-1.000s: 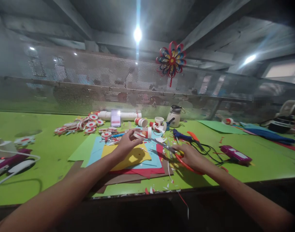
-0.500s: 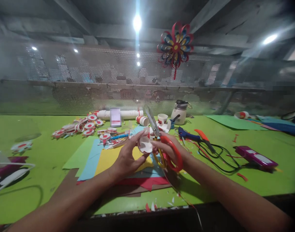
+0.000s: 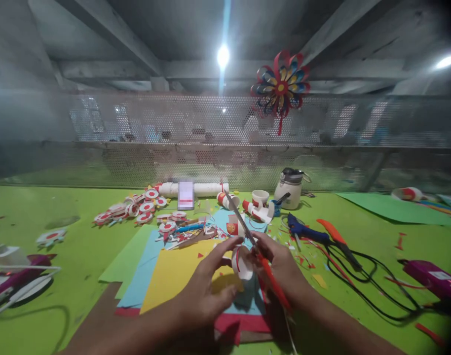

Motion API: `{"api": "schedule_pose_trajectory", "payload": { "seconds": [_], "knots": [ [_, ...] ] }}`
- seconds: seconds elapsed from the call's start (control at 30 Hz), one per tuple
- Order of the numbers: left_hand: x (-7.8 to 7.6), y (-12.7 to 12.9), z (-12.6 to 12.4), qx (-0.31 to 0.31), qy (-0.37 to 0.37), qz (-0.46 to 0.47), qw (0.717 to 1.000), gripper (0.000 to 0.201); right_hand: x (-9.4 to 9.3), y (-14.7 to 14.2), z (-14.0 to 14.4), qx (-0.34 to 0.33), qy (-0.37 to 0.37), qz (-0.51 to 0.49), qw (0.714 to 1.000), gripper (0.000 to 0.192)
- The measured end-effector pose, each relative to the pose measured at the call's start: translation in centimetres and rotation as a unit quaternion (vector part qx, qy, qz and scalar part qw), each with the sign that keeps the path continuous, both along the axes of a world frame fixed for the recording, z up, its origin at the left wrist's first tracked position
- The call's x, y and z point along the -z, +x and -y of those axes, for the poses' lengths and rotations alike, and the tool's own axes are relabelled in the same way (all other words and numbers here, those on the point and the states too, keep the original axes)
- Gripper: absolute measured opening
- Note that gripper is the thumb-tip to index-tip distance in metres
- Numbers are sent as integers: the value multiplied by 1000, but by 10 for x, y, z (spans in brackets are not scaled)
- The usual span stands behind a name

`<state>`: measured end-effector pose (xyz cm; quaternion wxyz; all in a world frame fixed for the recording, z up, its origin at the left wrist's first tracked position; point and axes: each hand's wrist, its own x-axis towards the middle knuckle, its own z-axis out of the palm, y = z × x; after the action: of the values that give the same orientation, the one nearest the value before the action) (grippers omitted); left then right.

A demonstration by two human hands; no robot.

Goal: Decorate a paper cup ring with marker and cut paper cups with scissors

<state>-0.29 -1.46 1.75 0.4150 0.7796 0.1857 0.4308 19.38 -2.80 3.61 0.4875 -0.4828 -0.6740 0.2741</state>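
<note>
My left hand [image 3: 205, 291] pinches a small white paper cup [image 3: 242, 261] with red marks, held above a stack of coloured paper sheets [image 3: 173, 271]. My right hand [image 3: 284, 268] grips red-handled scissors [image 3: 264, 264]. Their blades point up and away, right beside the cup's rim. Both hands meet over the yellow and blue sheets near the table's front edge.
On the green table [image 3: 62, 236] lie a pile of red-and-white paper discs [image 3: 132, 209], a white tube [image 3: 199, 189], more cups [image 3: 260, 197], a white jar [image 3: 291, 181], a blue glue gun [image 3: 303, 229] with black cable, and purple devices [image 3: 431, 278]. A paper flower [image 3: 280, 86] hangs on the mesh wall.
My right hand lifted the scissors off the table and brought them to the cup. Both hands then drew nearer to me and lower over the paper sheets.
</note>
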Motion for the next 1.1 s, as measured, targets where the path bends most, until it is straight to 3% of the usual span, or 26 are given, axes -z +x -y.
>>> {"api": "schedule_pose_trajectory", "payload": {
  "seconds": [0.1,0.17,0.33,0.57,0.7,0.8,0.87,0.9,1.03,1.1],
  "knots": [
    [-5,5,-2,60,-208,99,971,45,-5,0,3,17,69,37,997,39],
    [-7,8,-2,85,-302,114,943,34,-5,-1,5,14,109,61,992,42],
    [-4,14,1,104,-388,115,909,31,1,-9,9,-12,124,94,988,58],
    [1,5,-14,132,-396,91,904,30,-3,-10,6,-32,73,80,994,40],
    [-5,-11,-23,179,-389,9,904,55,-9,6,2,-50,-2,100,994,34],
    [-17,-21,-29,214,-311,-95,921,74,-13,21,0,-73,-62,118,988,37],
    [-26,-28,-35,176,-276,-142,934,76,-14,29,-1,-75,-88,119,986,39],
    [-31,-31,-39,126,-261,-138,947,72,-15,32,-3,-72,-97,117,986,40],
    [-47,-41,-52,29,-249,-58,966,52,-19,38,-9,-76,-134,89,984,47],
    [-53,-42,-53,7,-240,-14,971,53,-24,37,-10,-87,-151,66,982,52]
  ]
}}
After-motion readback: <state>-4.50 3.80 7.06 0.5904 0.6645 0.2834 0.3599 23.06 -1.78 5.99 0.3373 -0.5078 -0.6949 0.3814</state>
